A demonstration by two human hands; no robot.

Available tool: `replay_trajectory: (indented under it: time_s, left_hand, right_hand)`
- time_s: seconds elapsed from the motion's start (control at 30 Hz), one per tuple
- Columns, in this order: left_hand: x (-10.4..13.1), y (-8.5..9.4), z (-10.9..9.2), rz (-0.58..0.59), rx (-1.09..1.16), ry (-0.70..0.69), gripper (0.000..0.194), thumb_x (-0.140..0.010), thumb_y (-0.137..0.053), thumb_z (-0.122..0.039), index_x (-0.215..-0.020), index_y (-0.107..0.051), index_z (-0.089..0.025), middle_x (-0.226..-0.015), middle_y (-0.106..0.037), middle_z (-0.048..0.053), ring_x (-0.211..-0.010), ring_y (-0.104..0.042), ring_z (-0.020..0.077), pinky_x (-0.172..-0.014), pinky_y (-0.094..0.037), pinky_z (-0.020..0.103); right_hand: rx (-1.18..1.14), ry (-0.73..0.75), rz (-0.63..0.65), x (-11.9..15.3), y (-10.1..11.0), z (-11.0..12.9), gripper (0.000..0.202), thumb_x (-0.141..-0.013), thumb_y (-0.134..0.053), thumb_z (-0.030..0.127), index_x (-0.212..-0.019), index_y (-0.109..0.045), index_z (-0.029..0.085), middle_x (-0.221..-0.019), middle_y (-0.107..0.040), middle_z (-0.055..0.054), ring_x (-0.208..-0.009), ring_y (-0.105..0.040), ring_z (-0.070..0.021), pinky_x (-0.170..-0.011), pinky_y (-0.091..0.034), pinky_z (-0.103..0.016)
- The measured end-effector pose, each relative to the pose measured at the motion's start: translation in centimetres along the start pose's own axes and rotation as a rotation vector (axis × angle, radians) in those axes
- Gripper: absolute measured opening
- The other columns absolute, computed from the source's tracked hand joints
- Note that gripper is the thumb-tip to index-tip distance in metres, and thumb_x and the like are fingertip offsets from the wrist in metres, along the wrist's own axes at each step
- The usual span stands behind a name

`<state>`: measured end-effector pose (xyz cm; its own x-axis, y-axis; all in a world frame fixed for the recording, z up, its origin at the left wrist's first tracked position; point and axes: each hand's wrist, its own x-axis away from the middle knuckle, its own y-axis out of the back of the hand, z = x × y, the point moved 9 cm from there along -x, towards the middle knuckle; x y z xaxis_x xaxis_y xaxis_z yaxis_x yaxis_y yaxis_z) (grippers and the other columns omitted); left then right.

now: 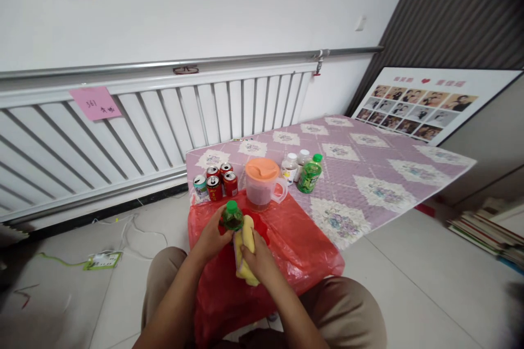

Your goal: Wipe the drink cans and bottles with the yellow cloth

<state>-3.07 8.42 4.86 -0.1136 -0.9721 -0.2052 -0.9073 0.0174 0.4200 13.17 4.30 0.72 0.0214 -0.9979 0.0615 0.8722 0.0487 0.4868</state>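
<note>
A green-capped bottle [233, 216] stands upright in the grasp of my left hand [213, 234], whose fingers wrap round its left side. My right hand [257, 255] grips a yellow cloth [246, 245], which touches the bottle's right side and hangs down below it. Behind both hands, partly hidden, lies a red dish [262, 224] on a red plastic sheet [295, 234]. The lower part of the bottle is hidden by my hands and the cloth.
Several drink cans [214, 187] stand at the table's left. A clear pitcher [261, 185] with an orange lid is behind my hands. Right of it are two white-capped bottles [289, 169] and another green bottle [310, 174]. A radiator [164, 125] runs behind the patterned tablecloth [344, 185].
</note>
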Motion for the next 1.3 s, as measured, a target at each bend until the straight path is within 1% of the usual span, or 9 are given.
replay_trajectory:
  time_s: [0.3, 0.37, 0.5, 0.6, 0.8, 0.93, 1.03, 1.17, 1.3]
  left_hand:
    - [0.3, -0.6, 0.1, -0.108, 0.088, 0.039, 0.060, -0.074, -0.070, -0.022, -0.130, -0.049, -0.020, -0.123, -0.063, 0.012, -0.101, -0.066, 0.0244, -0.085, -0.054, 0.039]
    - [0.4, -0.6, 0.1, -0.122, 0.099, 0.040, 0.062, -0.073, -0.070, -0.021, -0.131, -0.048, -0.020, -0.123, -0.063, 0.013, -0.100, -0.066, 0.0248, -0.085, -0.054, 0.039]
    - [0.6, -0.5, 0.7, -0.080, 0.101, 0.075, 0.072, -0.071, -0.068, -0.018, -0.138, -0.044, -0.022, -0.121, -0.063, 0.011, -0.088, -0.067, 0.0215, -0.080, -0.055, 0.039]
    - [0.6, -0.3, 1.0, -0.042, 0.093, 0.079, 0.066, -0.071, -0.064, -0.018, -0.135, -0.046, -0.023, -0.121, -0.062, 0.009, -0.078, -0.064, 0.0178, -0.072, -0.055, 0.036]
    - [0.5, 0.2, 0.8, -0.094, 0.106, 0.008, 0.058, -0.068, -0.065, -0.017, -0.124, -0.050, -0.021, -0.125, -0.061, 0.010, -0.112, -0.062, 0.0256, -0.093, -0.054, 0.043]
    - [0.3, -0.7, 1.1, -0.039, 0.196, 0.010, 0.053, -0.074, -0.065, -0.021, -0.124, -0.046, -0.021, -0.126, -0.062, 0.012, -0.115, -0.063, 0.0255, -0.097, -0.053, 0.043]
    - [0.3, -0.8, 1.7, -0.076, 0.191, 0.028, 0.054, -0.075, -0.068, -0.024, -0.125, -0.045, -0.021, -0.128, -0.060, 0.013, -0.116, -0.063, 0.0263, -0.096, -0.054, 0.043]
    - [0.6, -0.5, 2.3, -0.171, 0.157, 0.034, 0.070, -0.074, -0.070, -0.023, -0.137, -0.039, -0.021, -0.136, -0.054, 0.014, -0.122, -0.057, 0.0276, -0.100, -0.050, 0.046]
    - [1.0, 0.0, 2.3, -0.244, 0.007, 0.030, 0.079, -0.067, -0.074, -0.019, -0.139, -0.041, -0.022, -0.139, -0.052, 0.012, -0.131, -0.049, 0.0300, -0.113, -0.037, 0.052]
  right_hand:
    - [-0.004, 0.169, -0.079, 0.9, 2.8, 4.8, 0.064, -0.082, -0.056, 0.031, -0.142, -0.044, 0.014, -0.138, -0.055, -0.017, -0.130, -0.050, -0.0289, -0.111, -0.037, -0.043]
    - [0.022, 0.167, -0.071, 0.7, 2.5, 4.3, 0.064, -0.083, -0.055, 0.029, -0.143, -0.044, 0.011, -0.138, -0.054, -0.019, -0.130, -0.051, -0.0293, -0.111, -0.038, -0.043]
    - [0.039, 0.041, -0.009, 0.1, 0.6, 0.8, 0.063, -0.081, -0.056, 0.026, -0.142, -0.045, 0.011, -0.140, -0.054, -0.019, -0.131, -0.051, -0.0298, -0.110, -0.037, -0.044]
    - [0.043, 0.005, 0.022, 0.0, -0.4, -0.6, 0.062, -0.080, -0.056, 0.023, -0.139, -0.047, 0.008, -0.138, -0.056, -0.021, -0.130, -0.053, -0.0315, -0.109, -0.039, -0.045]
    - [0.021, 0.005, 0.010, 0.4, 0.9, 1.3, 0.065, -0.082, -0.055, 0.028, -0.143, -0.043, 0.012, -0.143, -0.053, -0.018, -0.134, -0.049, -0.0299, -0.111, -0.037, -0.044]
    - [-0.010, 0.118, -0.060, 1.1, 2.5, 4.5, 0.065, -0.081, -0.057, 0.029, -0.143, -0.043, 0.017, -0.140, -0.054, -0.014, -0.131, -0.051, -0.0282, -0.110, -0.038, -0.042]
    - [0.043, 0.164, -0.071, 1.4, 2.4, 5.2, 0.065, -0.083, -0.055, 0.028, -0.145, -0.042, 0.016, -0.138, -0.054, -0.016, -0.128, -0.052, -0.0289, -0.109, -0.039, -0.044]
    - [0.088, 0.098, -0.016, 1.0, 0.5, 3.1, 0.066, -0.083, -0.055, 0.027, -0.146, -0.041, 0.014, -0.139, -0.053, -0.018, -0.130, -0.051, -0.0305, -0.109, -0.038, -0.045]
    - [0.081, -0.012, 0.100, 0.8, -1.8, 0.1, 0.071, -0.081, -0.055, 0.025, -0.146, -0.039, 0.003, -0.144, -0.048, -0.025, -0.135, -0.047, -0.0341, -0.111, -0.036, -0.047]
